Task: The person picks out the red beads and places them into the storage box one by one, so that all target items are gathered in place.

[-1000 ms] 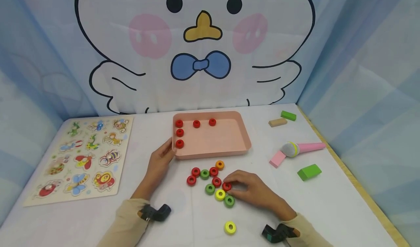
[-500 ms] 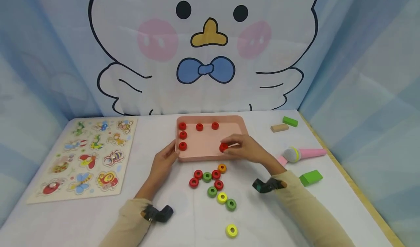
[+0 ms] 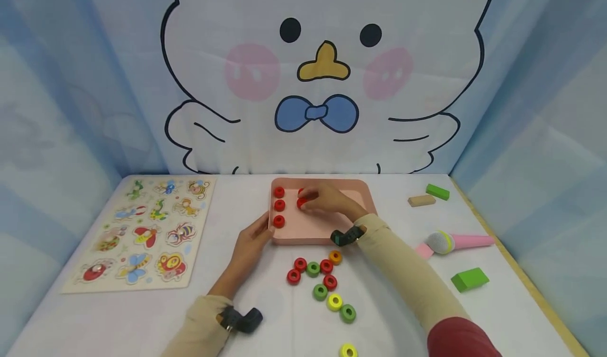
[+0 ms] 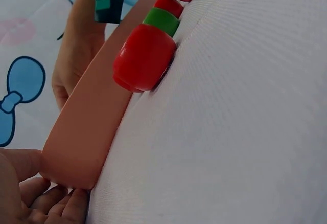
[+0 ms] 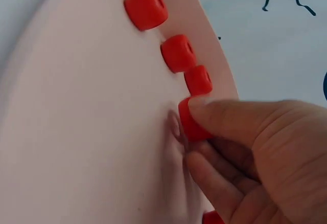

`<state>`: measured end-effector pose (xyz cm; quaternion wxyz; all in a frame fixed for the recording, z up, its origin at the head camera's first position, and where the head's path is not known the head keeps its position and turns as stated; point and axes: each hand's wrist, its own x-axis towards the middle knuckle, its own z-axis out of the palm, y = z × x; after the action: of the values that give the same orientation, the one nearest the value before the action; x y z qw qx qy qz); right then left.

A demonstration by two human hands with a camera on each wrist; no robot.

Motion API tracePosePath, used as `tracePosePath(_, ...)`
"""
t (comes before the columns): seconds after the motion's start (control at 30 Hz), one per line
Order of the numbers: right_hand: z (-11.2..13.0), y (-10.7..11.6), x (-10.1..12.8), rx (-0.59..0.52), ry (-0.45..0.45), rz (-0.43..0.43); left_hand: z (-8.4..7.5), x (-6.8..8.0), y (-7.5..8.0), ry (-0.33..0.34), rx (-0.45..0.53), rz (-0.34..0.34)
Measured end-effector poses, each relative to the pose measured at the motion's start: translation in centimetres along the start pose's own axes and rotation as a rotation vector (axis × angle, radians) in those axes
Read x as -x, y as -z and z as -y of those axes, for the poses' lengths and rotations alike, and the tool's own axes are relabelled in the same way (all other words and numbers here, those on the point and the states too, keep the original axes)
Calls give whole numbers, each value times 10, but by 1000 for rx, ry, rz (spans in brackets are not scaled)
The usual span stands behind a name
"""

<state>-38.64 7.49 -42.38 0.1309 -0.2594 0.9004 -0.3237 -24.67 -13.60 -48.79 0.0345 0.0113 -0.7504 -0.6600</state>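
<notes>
Inside the pink tray (image 3: pixel 351 192), beside the column of three red rings (image 3: pixel 279 206) along its left wall, the right hand (image 3: pixel 327 201) pinched a red ring (image 3: pixel 301 203) just above the floor. Fingers of the left hand (image 3: pixel 251 241) rested straight against the tray's near-left corner. Loose coloured rings (image 3: pixel 322 283) lay on the surface just before the tray.

Nine red rings (image 3: pixel 279 206) — three green (image 3: pixel 313 269), two yellow (image 3: pixel 334 301), one orange (image 3: pixel 335 257) — two green blocks (image 3: pixel 469 280)
</notes>
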Motion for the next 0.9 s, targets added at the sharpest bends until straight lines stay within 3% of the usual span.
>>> tracePosePath(0.17,-7,-4,0,15,27,-38,-2,2,-2,-10,2,6)
tracePosePath(0.43,-21,-12,1,-48,91,-49,-4,4,-2,-9,-6,0)
tracePosePath(0.9,-14,-7,5,-51,89,-65,-3,3,-2,-12,-16,0)
